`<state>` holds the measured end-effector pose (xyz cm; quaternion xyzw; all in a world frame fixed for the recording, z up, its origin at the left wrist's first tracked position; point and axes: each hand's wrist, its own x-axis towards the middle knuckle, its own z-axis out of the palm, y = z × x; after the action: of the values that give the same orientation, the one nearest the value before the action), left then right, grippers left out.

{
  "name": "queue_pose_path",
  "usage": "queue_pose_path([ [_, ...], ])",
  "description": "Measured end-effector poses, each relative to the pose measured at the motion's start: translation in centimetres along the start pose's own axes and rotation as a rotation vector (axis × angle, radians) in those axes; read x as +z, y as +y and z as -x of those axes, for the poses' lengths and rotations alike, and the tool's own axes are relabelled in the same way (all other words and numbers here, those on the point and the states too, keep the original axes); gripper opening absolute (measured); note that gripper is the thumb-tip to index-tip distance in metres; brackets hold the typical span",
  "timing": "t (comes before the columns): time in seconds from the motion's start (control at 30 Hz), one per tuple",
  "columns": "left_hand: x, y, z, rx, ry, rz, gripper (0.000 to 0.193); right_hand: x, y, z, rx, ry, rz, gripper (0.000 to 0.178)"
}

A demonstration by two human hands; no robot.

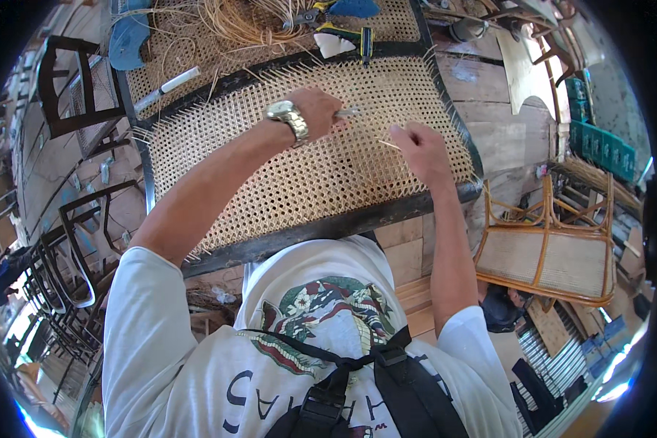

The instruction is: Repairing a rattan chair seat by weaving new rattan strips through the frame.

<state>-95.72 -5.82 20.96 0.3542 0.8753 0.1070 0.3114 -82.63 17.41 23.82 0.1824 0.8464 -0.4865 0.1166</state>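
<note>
A woven cane panel [270,175], open-holed and pale, is stretched in a dark wooden frame [299,237] before me. Loose strand ends stick out along its far and side edges. My left hand [317,113], with a metal watch at the wrist, is closed above the middle of the weave. From its fingers a slim metallic tool [349,112] points right; its exact kind I cannot make out. To the right, my right hand [423,150] is closed in a pinch on a short cane strand [389,144] low over the weave.
A tangle of cane strands [233,25] lies on the far section, with snips [303,17], a yellow-and-black tool [366,45] and a white-handled tool [179,80]. Dark chair frames [73,87] stand left, a rattan seat [547,255] right. Green crates [602,150] are farther right.
</note>
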Motion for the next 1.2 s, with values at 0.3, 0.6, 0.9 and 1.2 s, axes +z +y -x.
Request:
queue_pose_path([
  [0.3, -4.4, -7.4, -0.3, -0.338, 0.048, -0.359, 0.042, 1.2, -1.1, 0.7, -0.19, -0.039, 0.441, 0.035],
  [0.6, -0.5, 2.6, 0.1, 0.046, 0.107, -0.118, 0.034, 3.0, 0.9, 1.3, -0.443, 0.224, 0.451, 0.011],
  [0.9, -0.4, 3.5, -0.9, -0.056, 0.001, 0.042, 0.042, 3.0, 1.8, 0.6, -0.412, 0.185, 0.359, 0.007],
  [1.2, 1.9, -5.5, -0.5, 0.287, 0.566, -0.266, 0.032, 2.3, 0.3, 0.5, -0.328, 0.096, 0.336, 0.01],
])
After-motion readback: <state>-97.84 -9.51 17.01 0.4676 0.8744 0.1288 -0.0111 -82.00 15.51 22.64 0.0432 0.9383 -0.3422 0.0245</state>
